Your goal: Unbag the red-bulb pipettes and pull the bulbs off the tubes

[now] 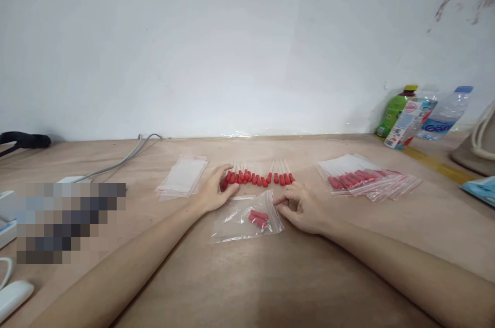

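Many thin clear sticks with red ends (259, 179) lie in a row on the table (247, 281). The left hand (214, 190) bends around the row's left end, with red ends just beside its fingers; I cannot tell if it grips any. A clear bag (232, 222) with red bits (258, 215) inside lies in front of the row. The right hand (303, 208) curls its fingers by the bag's right edge, near the row's right end. I cannot tell if they pinch the bag.
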### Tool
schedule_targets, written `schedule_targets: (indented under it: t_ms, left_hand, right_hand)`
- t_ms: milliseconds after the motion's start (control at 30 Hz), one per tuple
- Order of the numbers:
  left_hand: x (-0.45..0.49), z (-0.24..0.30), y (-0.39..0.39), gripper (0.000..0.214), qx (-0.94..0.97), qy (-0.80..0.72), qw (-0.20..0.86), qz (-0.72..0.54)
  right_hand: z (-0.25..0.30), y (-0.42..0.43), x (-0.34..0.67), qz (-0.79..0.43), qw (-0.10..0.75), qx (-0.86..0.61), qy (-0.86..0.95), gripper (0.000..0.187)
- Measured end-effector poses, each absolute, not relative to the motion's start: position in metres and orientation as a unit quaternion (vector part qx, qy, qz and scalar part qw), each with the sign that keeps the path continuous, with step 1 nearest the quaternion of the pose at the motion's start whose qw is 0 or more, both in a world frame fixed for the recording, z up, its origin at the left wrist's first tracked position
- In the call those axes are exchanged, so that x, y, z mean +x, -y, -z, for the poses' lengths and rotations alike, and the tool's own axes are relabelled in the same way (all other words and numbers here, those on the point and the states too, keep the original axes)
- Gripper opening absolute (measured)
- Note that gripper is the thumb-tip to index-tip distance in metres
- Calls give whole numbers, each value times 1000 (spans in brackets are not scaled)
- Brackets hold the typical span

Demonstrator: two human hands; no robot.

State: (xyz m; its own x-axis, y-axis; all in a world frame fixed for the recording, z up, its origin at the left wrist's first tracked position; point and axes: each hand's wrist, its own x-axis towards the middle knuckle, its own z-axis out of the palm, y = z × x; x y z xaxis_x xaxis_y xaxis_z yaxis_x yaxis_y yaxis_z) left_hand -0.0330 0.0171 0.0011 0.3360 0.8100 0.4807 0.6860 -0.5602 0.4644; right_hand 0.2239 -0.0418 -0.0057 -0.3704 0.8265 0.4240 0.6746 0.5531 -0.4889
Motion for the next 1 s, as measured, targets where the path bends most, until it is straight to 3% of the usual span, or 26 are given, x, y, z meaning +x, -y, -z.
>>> schedule_targets:
  t_ms: [133, 300, 533, 700, 1000]
  left_hand:
    - [-31, -11, 1, 38, 841, -397, 78, -359]
    - [-26, -13, 34, 33, 903, -296, 156, -268]
    - [-22, -7, 43, 42, 904, -339, 159, -206]
    - [-20, -3, 41, 42, 895, -360, 157, -213]
    - [-24, -4, 41, 48, 900, -362, 165, -180]
  right_hand:
    - [4, 43, 225, -157, 302, -401, 850, 14]
    - [3, 42, 223, -172, 286, -389, 859, 13]
    - [-9, 48, 215, -205, 232, -341, 887, 24]
    - [-8, 55, 204, -210, 256, -351, 876, 26]
    - [-1, 55, 201, -215, 304, -419, 828, 6]
